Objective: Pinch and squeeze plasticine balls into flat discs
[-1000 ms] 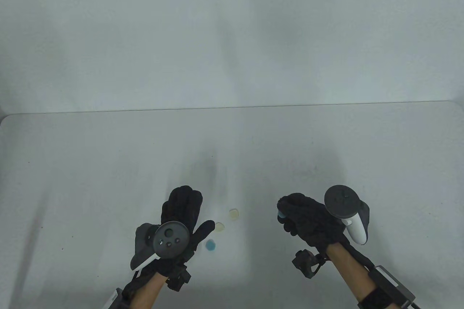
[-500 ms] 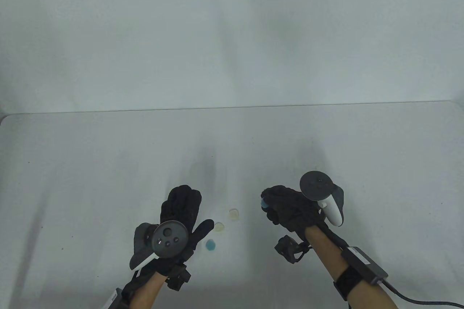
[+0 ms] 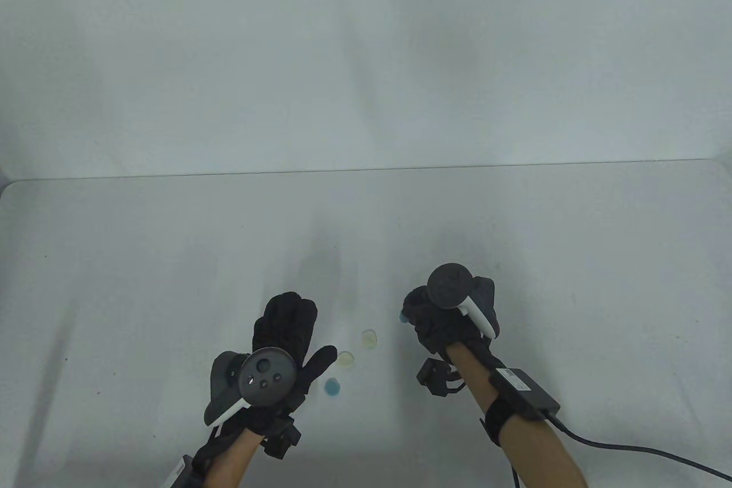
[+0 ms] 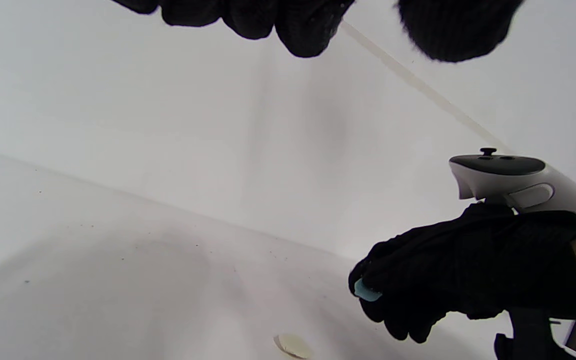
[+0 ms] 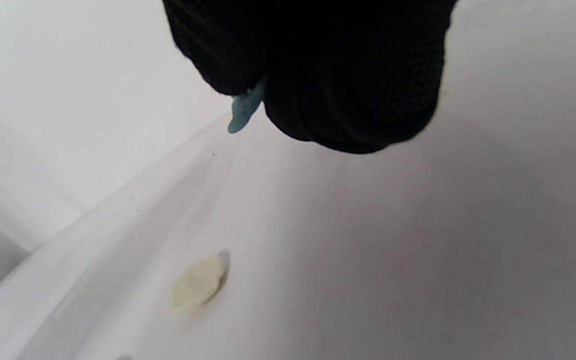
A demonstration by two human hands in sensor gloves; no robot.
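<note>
Your right hand [image 3: 437, 319] has swung in toward the middle of the tabletop [image 3: 143, 259] over the last second, carrying its blue piece [image 3: 404, 317] with it, and now hangs just right of the far cream disc [image 3: 369, 338]. Your left hand [image 3: 283, 342] has stayed where it was.

Right fingers [image 5: 318, 75] are curled tight and pinch the blue piece between thumb and fingertips; in the right wrist view only a thin edge pokes out, so it looks already squeezed thin, held above the tabletop. Left fingers [image 4: 268, 20] lie straight and loose, palm down, holding nothing.

As for progress, three flattened pieces lie just right of your left hand: the far cream disc, a near cream disc [image 3: 346, 359] and a blue disc [image 3: 332, 387]. I judge those finished. The pinched piece seems close to done and probably only needs setting down beside the others. No untouched balls show in any view, so this may be the last one, though your hands could hide something.

No brand, label or readable writing shows; the trackers carry only plain buttons.
</note>
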